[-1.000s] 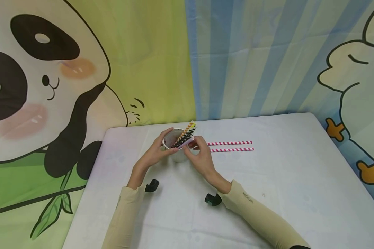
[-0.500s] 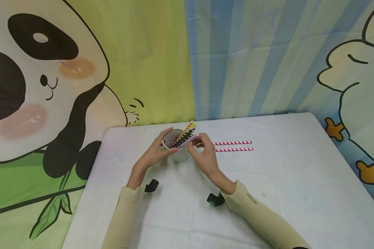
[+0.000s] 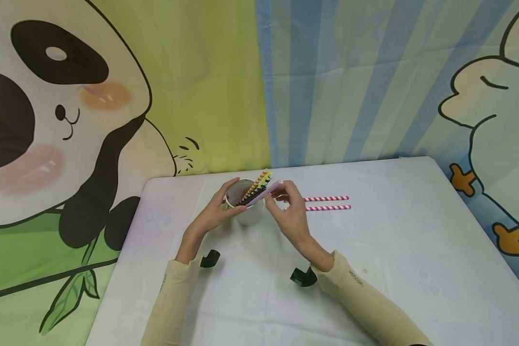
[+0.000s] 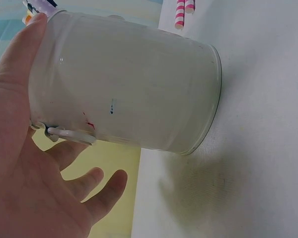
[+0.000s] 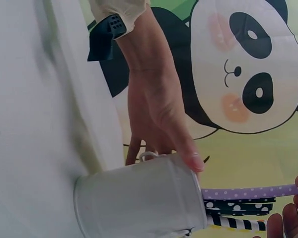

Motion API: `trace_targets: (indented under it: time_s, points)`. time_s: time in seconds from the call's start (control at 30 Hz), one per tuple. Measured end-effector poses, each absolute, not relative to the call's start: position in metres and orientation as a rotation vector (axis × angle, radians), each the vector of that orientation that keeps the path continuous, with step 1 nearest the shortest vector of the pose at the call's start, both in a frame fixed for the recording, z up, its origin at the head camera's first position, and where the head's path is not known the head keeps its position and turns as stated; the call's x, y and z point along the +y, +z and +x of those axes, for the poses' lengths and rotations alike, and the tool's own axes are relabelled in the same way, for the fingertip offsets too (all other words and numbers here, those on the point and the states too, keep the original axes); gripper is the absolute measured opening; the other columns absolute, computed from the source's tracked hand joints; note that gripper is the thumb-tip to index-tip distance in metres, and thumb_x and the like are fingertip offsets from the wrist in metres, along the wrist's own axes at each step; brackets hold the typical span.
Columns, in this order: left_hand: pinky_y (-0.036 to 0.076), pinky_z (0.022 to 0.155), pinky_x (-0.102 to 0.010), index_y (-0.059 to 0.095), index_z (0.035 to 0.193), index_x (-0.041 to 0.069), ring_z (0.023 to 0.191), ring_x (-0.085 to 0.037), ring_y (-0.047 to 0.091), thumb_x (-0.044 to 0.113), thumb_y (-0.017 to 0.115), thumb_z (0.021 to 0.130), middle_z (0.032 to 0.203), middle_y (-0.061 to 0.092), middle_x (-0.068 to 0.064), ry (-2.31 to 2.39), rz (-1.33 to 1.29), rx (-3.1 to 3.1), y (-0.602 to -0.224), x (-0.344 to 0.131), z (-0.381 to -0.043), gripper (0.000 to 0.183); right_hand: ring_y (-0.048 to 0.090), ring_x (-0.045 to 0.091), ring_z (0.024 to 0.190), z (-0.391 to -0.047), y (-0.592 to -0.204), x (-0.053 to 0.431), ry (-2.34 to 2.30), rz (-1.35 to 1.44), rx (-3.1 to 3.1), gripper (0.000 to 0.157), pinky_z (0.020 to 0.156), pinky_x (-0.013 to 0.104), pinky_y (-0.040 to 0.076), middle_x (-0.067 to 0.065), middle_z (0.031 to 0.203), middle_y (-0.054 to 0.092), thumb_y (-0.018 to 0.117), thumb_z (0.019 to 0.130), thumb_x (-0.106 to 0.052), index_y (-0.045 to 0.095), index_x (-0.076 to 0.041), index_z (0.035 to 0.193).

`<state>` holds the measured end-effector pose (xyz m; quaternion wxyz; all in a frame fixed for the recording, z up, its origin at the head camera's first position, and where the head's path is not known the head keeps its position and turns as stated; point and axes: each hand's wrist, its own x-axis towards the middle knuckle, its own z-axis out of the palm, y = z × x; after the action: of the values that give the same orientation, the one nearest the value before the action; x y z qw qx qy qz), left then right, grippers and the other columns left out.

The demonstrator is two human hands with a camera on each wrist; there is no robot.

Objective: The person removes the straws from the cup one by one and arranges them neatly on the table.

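The purple dotted straw [image 5: 238, 192] slants out of the mouth of the white bucket [image 4: 129, 84], pinched near its upper end by the right hand's [image 3: 293, 216] grip. The left hand's [image 3: 213, 211] grip holds the bucket at its rim, thumb on the near side. Black dotted straws [image 5: 233, 205] and an orange-striped straw [image 3: 258, 181] lean inside too. 2 red-and-white straws [image 3: 328, 198] lie side by side, apart, on the bench [image 3: 398, 230], partly hidden by the right hand.
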<state>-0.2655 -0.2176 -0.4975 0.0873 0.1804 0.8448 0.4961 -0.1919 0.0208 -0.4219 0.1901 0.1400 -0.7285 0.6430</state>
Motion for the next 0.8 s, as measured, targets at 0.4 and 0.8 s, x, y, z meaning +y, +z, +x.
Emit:
trace_targets:
  time_s: [0.4, 0.8]
  points:
    - [0.022, 0.116, -0.066, 0.024, 0.160, 0.022, 0.150, -0.035, 0.025, 0.023, 0.075, 0.092, 0.164, 0.025, -0.012, 1.500, 0.493, 2.467, -0.498, -0.215, -0.264, 0.085, 0.060, 0.015, 0.099, -0.196, -0.427, 0.038, 1.817, 0.415, -2.021, 0.016, 0.090, 0.031, 0.053, 0.008, 0.105, 0.063, 0.069, 0.093, -0.008, 0.063, -0.004, 0.107]
    - [0.023, 0.117, -0.064, 0.025, 0.156, 0.041, 0.151, -0.029, 0.025, 0.035, 0.075, 0.091, 0.164, 0.028, -0.005, 1.482, 0.502, 2.489, -0.498, -0.217, -0.265, 0.082, 0.062, 0.014, 0.092, -0.185, -0.407, 0.057, 1.849, 0.472, -1.900, 0.014, 0.088, 0.025, 0.053, 0.010, 0.101, 0.063, 0.066, 0.091, 0.001, 0.060, 0.002, 0.103]
